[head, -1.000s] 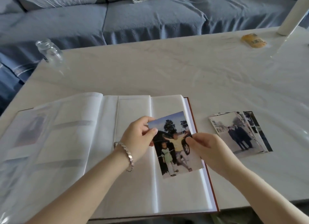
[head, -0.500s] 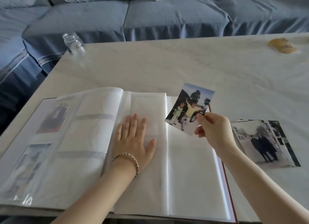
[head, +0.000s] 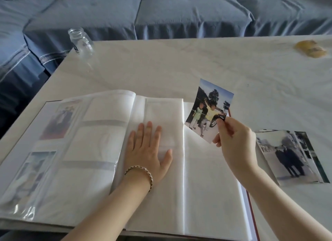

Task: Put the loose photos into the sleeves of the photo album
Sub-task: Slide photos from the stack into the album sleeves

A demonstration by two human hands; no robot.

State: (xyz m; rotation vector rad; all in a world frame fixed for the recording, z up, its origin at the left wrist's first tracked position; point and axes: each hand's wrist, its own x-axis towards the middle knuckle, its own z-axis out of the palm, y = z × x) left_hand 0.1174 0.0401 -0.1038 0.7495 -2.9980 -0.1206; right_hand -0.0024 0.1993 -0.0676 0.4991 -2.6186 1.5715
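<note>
The photo album [head: 206, 186] lies open on the white table, its sleeves mostly blank, with two photos in the far-left page. My left hand [head: 149, 151] rests flat, fingers straight, on the page just right of the spine. My right hand [head: 233, 142] pinches a colour photo of two children by a car [head: 209, 111] by its lower right corner. The photo is lifted and tilted over the top of the right page. A small stack of loose photos [head: 289, 156] lies on the table right of the album, a black-and-white one on top.
A clear glass jar [head: 80, 40] stands at the table's far left corner. A yellow wrapped item [head: 310, 49] lies at the far right. A blue-covered sofa [head: 161, 12] runs behind the table. The table edge [head: 36, 89] slants along the left.
My left hand let go of the photo and settled flat on the album page. My right hand carried the photo up and to the right over the right page's top.
</note>
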